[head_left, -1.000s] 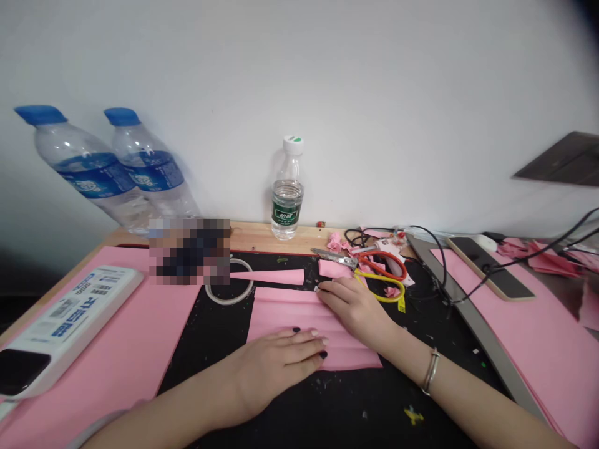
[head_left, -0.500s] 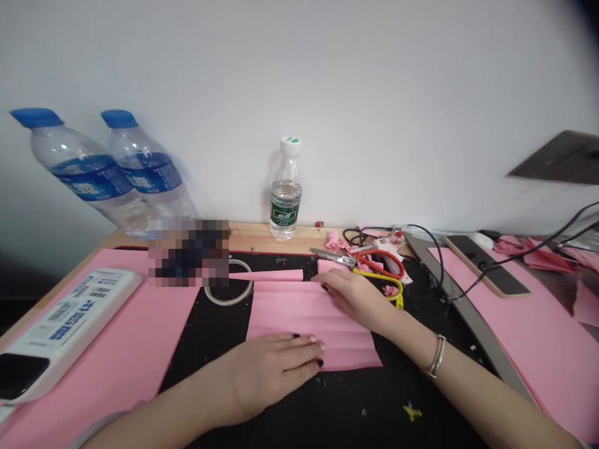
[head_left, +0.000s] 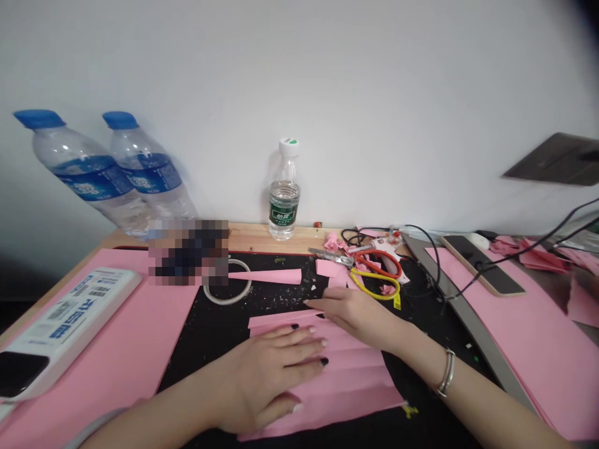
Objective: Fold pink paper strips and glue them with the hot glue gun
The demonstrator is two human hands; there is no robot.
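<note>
A creased sheet of pink paper lies on the black mat, with a narrow fold along its far edge. My left hand rests flat on the sheet, its fingers spread. At the far edge, my right hand has its fingers closed on the folded strip, the fingertips partly hidden. Just beyond that hand are scissors with red and yellow handles, among pink scraps. A long pink paper strip lies across a pale ring to the left.
Two large blue-capped bottles and a small water bottle stand by the wall. At left, a white device sits on pink sheets. On the right are a phone, more pink sheets and black cables.
The pink sheet has slid toward me, and a folded strip now shows along its far edge. My right hand has come nearer with it; my left hand's fingers have spread.
</note>
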